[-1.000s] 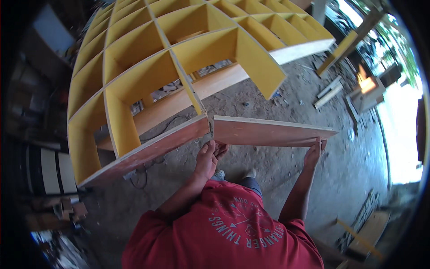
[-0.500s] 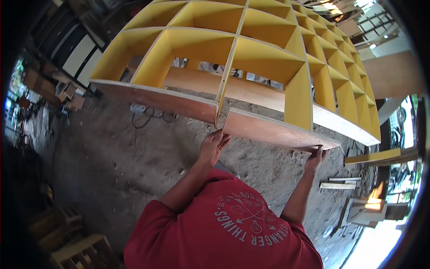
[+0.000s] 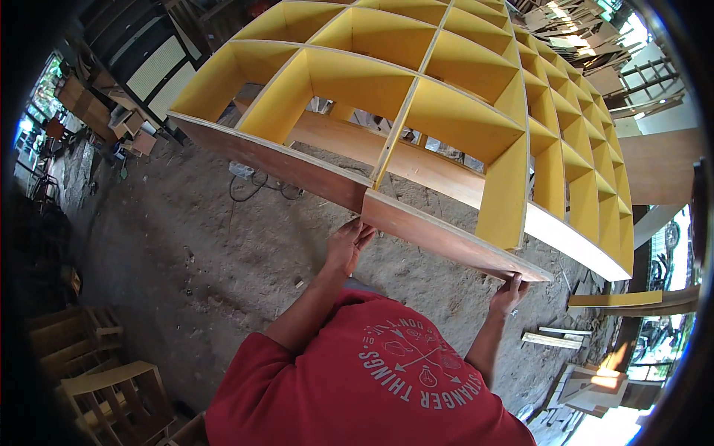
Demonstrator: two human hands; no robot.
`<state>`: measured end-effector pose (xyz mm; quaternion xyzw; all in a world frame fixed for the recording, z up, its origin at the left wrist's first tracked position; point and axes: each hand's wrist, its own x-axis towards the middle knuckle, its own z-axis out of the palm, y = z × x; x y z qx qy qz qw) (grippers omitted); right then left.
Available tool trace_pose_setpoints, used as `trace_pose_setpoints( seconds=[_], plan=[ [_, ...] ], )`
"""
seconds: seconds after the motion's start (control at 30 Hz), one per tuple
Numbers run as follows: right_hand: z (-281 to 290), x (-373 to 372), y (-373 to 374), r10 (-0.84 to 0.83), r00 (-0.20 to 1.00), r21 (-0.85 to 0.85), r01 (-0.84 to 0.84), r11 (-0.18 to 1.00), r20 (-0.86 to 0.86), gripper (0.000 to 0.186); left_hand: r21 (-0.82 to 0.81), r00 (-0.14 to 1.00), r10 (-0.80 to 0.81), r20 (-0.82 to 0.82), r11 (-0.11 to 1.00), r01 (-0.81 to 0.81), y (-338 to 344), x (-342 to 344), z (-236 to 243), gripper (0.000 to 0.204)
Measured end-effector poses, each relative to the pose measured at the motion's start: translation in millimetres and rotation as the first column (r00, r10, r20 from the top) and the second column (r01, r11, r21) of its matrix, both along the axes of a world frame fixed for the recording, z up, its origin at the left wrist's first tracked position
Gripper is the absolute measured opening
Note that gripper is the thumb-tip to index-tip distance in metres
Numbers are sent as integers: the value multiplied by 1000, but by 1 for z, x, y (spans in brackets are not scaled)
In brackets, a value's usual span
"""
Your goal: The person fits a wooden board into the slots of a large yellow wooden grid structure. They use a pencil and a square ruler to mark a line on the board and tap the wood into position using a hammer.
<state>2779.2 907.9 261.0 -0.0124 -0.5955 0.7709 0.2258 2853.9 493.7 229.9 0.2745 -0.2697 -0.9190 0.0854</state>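
Note:
A long reddish plywood board [image 3: 439,234] runs along the near edge of a large yellow wooden grid frame [image 3: 465,111]. Its left end meets a second plywood board [image 3: 275,163], which lines the frame's near edge farther left. Closed at the lower left corner of the long board is my left hand [image 3: 348,244], just under the joint; its fingertips are partly hidden. My right hand [image 3: 509,294] grips the board's right end from below, fingers partly behind it. Toward that right end, a narrow gap shows between the board and the yellow upright panel [image 3: 502,197].
Wood strips [image 3: 552,338] lie on the dirt floor [image 3: 223,275] to the right, near a yellow-topped plank [image 3: 617,299]. Wooden crate-like pieces [image 3: 123,398] stand at lower left. A dark cable [image 3: 256,186] lies under the frame. Scrap wood is piled at the far right.
The long board's left end has come up against the left board's end, closing the gap there. Its right end sits lower in view, my right hand with it. The whole view has shifted slightly.

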Motion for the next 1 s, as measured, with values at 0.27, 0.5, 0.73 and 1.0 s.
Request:
trace_pose_setpoints(
  seconds=[0.27,0.5,0.73,1.0],
  plan=[
    [-5,7,16,31,999,22,-30,999,-38,51,22,999,-54,-8,998,54,0,-5,0,27],
    [-8,8,14,-19,999,33,20,999,-35,58,2,998,-64,1,998,64,-5,-12,7,28],
    [3,0,1,-119,993,154,114,981,22,73,-16,998,-52,-28,999,52,-5,-12,-1,27],
    [11,4,5,-108,993,274,92,957,44,84,-63,998,-62,6,996,62,-3,-12,-2,27]
  ],
)
